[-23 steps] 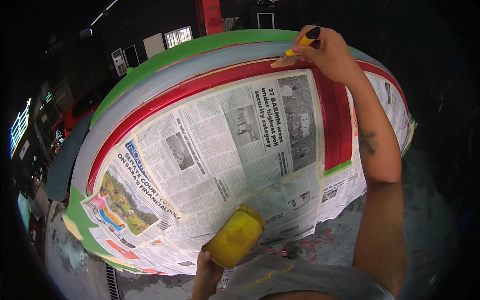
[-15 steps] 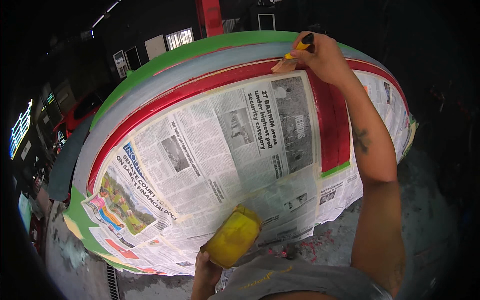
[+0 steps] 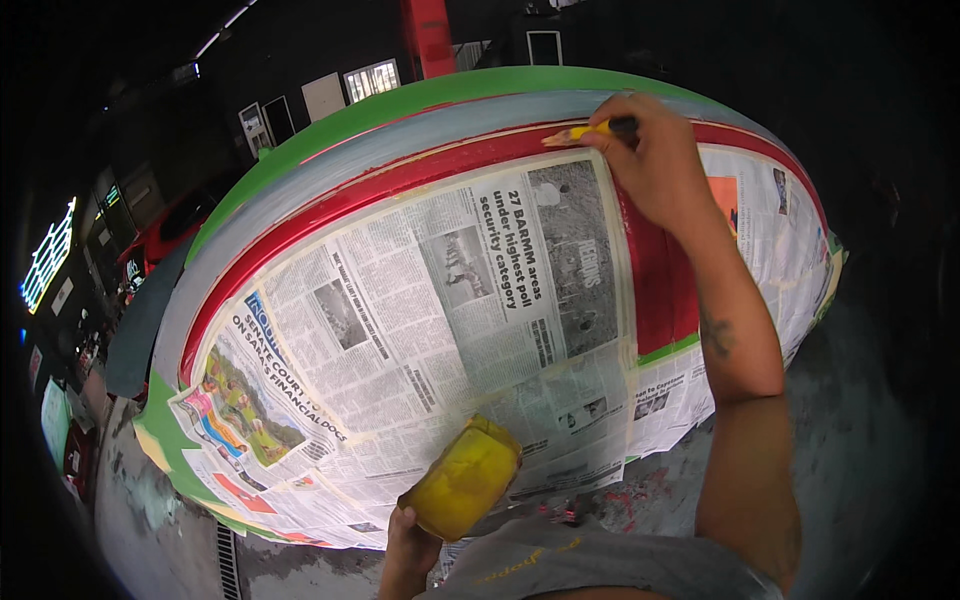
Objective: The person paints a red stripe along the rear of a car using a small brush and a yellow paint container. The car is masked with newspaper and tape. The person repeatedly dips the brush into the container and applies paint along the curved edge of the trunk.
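Head view: the person's right hand [image 3: 658,160] pinches a yellow-and-black paintbrush [image 3: 586,131], bristles pointing left over the red band [image 3: 420,175], just above the taped newspaper [image 3: 395,275]. Left hand [image 3: 410,547], low beside the grey shirt [image 3: 610,560], grips a yellow box-like thing [image 3: 465,480] at its lower left end; contents cannot be told.

Right hand [image 3: 655,155] covers part of the brush [image 3: 592,130] handle; we miss some fingertips. Left hand [image 3: 412,545]: fingers mostly hidden by the yellow container [image 3: 465,480], contents we can't make out. Lower edge cuts off the left forearm [image 3: 402,582] and grey shirt [image 3: 610,565]. Newspaper [image 3: 400,300] small print: too tiny for us. Red car [image 3: 185,215], left: too dim for detail.
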The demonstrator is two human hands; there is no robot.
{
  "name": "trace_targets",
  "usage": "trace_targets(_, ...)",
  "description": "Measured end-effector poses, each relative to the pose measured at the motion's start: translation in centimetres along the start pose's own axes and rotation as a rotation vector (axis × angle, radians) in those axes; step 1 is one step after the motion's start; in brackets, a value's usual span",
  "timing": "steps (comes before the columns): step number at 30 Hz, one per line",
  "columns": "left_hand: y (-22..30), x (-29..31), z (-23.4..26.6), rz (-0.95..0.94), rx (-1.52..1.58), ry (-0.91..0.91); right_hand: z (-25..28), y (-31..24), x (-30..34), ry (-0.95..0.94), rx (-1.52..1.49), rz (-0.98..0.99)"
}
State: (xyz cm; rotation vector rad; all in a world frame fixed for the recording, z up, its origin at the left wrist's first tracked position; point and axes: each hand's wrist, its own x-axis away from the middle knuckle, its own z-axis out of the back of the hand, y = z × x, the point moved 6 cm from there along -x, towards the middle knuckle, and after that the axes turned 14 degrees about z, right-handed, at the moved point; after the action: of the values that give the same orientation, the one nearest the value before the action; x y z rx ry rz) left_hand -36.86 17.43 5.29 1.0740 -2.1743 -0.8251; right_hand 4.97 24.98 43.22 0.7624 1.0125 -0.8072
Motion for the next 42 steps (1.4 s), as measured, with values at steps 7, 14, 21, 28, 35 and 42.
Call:
trace_targets(7, 0.0, -0.1, 0.0, 0.002, 0.004, -0.027, -4.9, -2.7, 0.9, -0.028, -0.06, -0.019)
trace_targets(14, 0.2, 0.3, 1.0, -0.028, 0.014, -0.017, -0.9, 0.0, 1.6, 0.077, -0.055, -0.144)
trace_targets(21, 0.4, -0.3, 1.0, -0.016, -0.003, 0.02, -0.1, 1.7, 1.8, -0.027, 0.071, -0.129)
trace_targets(28, 0.4, -1.2, -0.5, 0.001, -0.031, -0.053, 0.5, 2.8, 2.5, -0.06, 0.098, -0.044)
trace_targets(35, 0.1, -1.9, -0.7, 0.016, -0.004, -0.068, 0.2, 1.9, 3.0, -0.096, 0.192, -0.094)
trace_targets(42, 0.5, -2.2, -0.8, 0.027, -0.002, -0.115, 0.3, -3.1, 1.6, 0.1, 0.038, 0.033)
